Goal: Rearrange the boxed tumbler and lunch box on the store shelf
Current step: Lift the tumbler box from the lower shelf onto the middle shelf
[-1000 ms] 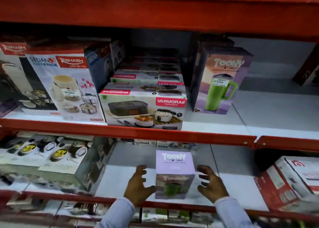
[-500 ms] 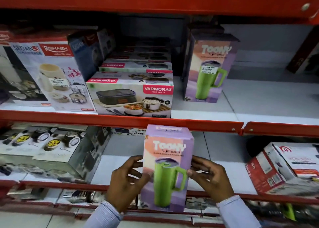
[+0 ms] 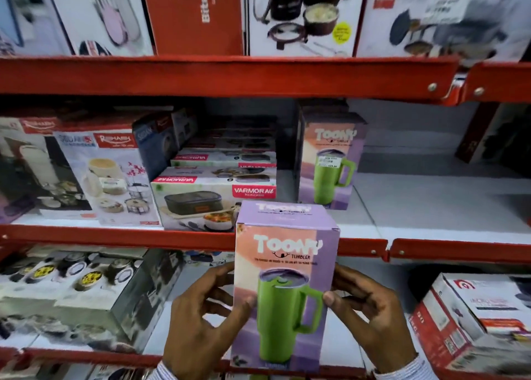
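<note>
A purple and orange tumbler box (image 3: 283, 282) with a green mug pictured on it is upright in front of me, held between both hands. My left hand (image 3: 204, 319) grips its left side and my right hand (image 3: 370, 313) its right side. The box's top overlaps the red edge of the middle shelf (image 3: 143, 237). A second tumbler box (image 3: 330, 161) of the same kind stands on the middle shelf. Left of it lies a white lunch box carton (image 3: 212, 198) with red labels, with more such cartons stacked behind it.
Larger lunch carrier boxes (image 3: 112, 175) fill the middle shelf's left. Right of the standing tumbler box is bare white shelf (image 3: 431, 207). The lower shelf holds a tiffin box (image 3: 83, 290) at left and a red and white box (image 3: 471, 319) at right. Boxes line the top shelf.
Both hands closed on the tumbler box on the lower shelf, stood it upright and raised it to the middle shelf's edge. The view tilted upward, showing the top shelf.
</note>
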